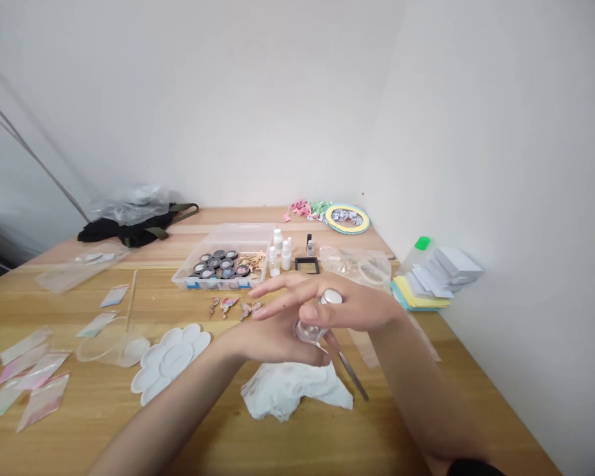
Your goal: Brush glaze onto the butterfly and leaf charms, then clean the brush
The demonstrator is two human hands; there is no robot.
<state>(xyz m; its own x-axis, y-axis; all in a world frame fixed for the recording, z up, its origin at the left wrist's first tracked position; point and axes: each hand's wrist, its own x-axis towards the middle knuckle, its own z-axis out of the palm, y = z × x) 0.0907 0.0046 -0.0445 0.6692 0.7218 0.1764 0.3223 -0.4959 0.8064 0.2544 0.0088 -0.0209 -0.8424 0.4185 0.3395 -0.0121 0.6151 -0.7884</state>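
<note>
The right hand (350,305) closes around the silver cap (331,297) of a small glass bottle (307,330), while the left hand (270,337) cups its body, above a crumpled white tissue (290,390). Metal tweezers (352,373) lie right of the tissue, and a white petal-shaped palette (171,360) lies left.

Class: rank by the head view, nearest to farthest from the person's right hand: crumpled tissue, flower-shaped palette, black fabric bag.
Right hand:
1. Crumpled white tissue, below the hands
2. White flower-shaped palette, to the left
3. Black fabric bag, far back left
</note>
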